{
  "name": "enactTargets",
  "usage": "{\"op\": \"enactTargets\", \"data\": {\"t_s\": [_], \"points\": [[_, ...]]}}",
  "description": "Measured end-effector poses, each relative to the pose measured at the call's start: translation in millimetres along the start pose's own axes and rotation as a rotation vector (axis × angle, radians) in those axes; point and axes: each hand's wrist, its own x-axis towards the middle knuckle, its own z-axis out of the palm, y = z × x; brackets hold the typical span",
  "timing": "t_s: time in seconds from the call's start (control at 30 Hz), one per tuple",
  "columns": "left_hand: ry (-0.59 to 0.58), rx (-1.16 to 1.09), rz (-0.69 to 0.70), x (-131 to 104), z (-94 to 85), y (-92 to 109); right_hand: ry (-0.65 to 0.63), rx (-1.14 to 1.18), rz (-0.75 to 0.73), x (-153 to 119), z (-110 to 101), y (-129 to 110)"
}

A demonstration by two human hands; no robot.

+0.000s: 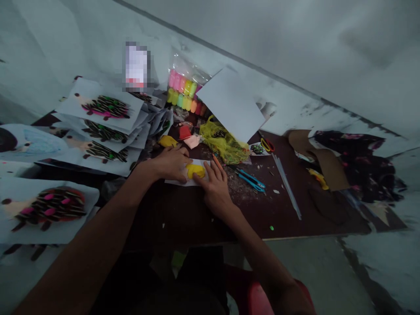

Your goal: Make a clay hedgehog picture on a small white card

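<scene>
On the dark table (183, 210) lies a small white sheet (170, 181) with a flattened yellow clay piece (195, 171) on it. My left hand (173, 163) rests at the left side of the sheet, fingers spread beside the yellow piece. My right hand (215, 186) is at the right side, its fingers apart and the thumb touching the lower right edge of the clay. Neither hand is closed around anything. More yellow clay (168, 141) sits just beyond my left hand, near red clay (185, 132) and pale pink clay (192, 141).
Hedgehog pictures (105, 107) are stacked at the left. Behind are bagged coloured clay (182, 89), a yellow-green bag (223, 142) and a large white sheet (232, 105). Rightward lie a blue cutter (251, 180), scissors (267, 145), clear strips (287, 186) and cardboard (330, 168).
</scene>
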Motion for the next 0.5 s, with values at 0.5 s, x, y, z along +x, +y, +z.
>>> {"op": "enactTargets", "data": {"t_s": [0.5], "points": [[-0.009, -0.001, 0.008, -1.7, -2.3, -0.1, 0.028, -0.01, 0.072, -8.9, -5.2, 5.1]]}}
